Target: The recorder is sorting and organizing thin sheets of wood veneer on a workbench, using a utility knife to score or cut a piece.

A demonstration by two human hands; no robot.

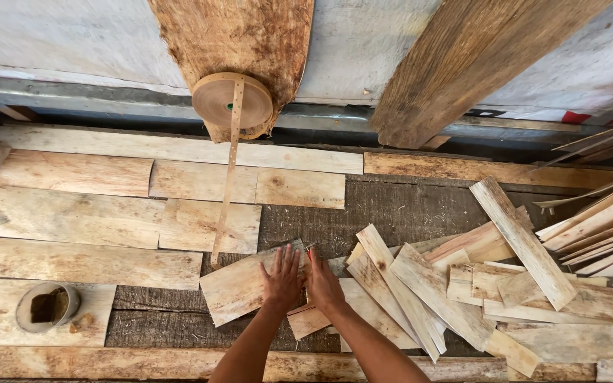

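My left hand (282,280) lies flat with fingers spread on a pale, tilted wood veneer piece (239,287) near the middle of the bench. Right beside it, my right hand (323,284) is closed around a thin tool with a red tip (311,250), which points at the veneer piece's upper right edge. The two hands touch side by side. What kind of tool it is cannot be made out.
Flat veneer sheets (72,220) are laid in rows on the left. A loose pile of veneer strips (462,291) covers the right. A roll of brown tape (232,101) hangs at the back, its strip trailing down. A round tin (47,306) sits front left.
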